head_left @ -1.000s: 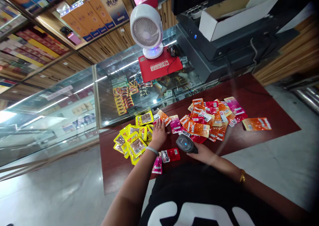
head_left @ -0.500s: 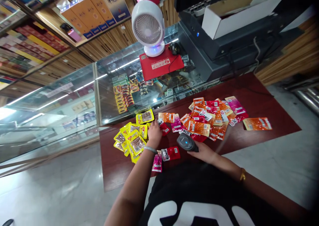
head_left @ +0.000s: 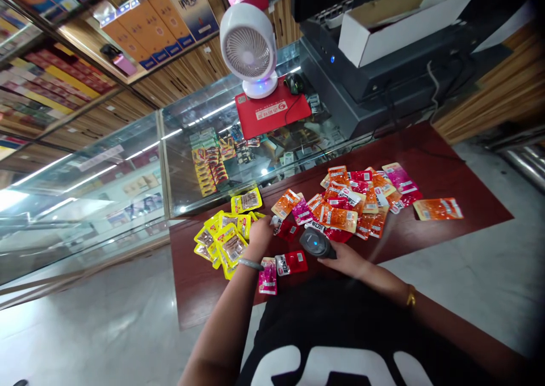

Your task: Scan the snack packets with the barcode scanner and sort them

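My right hand (head_left: 343, 259) is wrapped around the handle of a dark grey barcode scanner (head_left: 314, 242), which has a small blue light on its head. To its left, my left hand (head_left: 261, 237) has its fingers closed on the white end of a red snack packet (head_left: 287, 230). An orange packet (head_left: 285, 203) and a magenta packet (head_left: 302, 211) lie just beyond those fingers. Beside my left wrist is a pile of yellow snack packets (head_left: 232, 243). Another red packet (head_left: 292, 262) and a pink packet (head_left: 268, 277) rest near the table's front edge.
A heap of orange and red packets (head_left: 340, 215) covers the table (head_left: 447, 164) right of the scanner, with a lone orange packet (head_left: 438, 209) further right. Behind stands a glass display counter (head_left: 183, 130) bearing a white fan (head_left: 249, 48), a red mat (head_left: 272, 111) and an open white box (head_left: 374, 40).
My left hand has shifted slightly, closing on the red packet's end. The orange packet beyond it has turned to a slant. My right hand and the scanner have barely moved.
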Demonstrator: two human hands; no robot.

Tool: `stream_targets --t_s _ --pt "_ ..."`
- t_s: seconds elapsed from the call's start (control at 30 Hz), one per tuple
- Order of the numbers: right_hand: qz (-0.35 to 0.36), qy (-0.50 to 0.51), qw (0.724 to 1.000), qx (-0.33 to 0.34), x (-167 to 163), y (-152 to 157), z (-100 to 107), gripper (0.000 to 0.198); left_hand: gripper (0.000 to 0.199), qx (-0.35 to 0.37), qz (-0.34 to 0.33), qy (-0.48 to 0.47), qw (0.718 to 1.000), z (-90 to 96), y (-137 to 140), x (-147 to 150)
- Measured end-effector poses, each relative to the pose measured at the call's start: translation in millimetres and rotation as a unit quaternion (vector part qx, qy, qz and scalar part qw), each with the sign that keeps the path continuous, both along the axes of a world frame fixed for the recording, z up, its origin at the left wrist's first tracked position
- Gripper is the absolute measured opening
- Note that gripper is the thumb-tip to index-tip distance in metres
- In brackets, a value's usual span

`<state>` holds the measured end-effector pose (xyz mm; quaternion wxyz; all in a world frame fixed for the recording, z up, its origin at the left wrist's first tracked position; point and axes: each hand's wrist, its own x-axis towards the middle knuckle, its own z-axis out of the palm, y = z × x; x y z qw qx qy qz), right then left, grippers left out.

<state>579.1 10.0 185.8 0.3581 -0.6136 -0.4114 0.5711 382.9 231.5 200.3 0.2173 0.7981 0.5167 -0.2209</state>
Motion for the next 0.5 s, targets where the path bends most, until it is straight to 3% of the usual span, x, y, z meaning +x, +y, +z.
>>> stream_targets --t_s 0.23,0.33,0.4,0.47,0.5 --pt "0.005 0.003 1.0 0.007 -1.8 2.3 4.7 0.044 0.018 0.001 0.032 -0.044 0.999 2.6 5.6 -6.9" --pt "0.0 0.0 1.0 0.012 0.1 0.1 2.2 0.045 0.016 -0.048 0.086 -0.124 0.987 -5.1 4.7 0.5" --pt "-0.001 -0.004 1.0 0.015 1.9 -1.5 -1.0 0.048 0.018 -0.136 0.125 -0.218 0.958 -12.1 1.9 13.5" --pt "0.001 -0.008 1.0 0.012 3.4 -2.8 -4.4 0.05 0.022 -0.23 0.141 -0.314 0.91 -17.7 -0.6 30.4" --pt "0.001 -0.01 1.0 0.009 3.9 -3.2 -5.9 0.05 0.023 -0.248 0.141 -0.342 0.895 -19.4 -0.8 38.7"
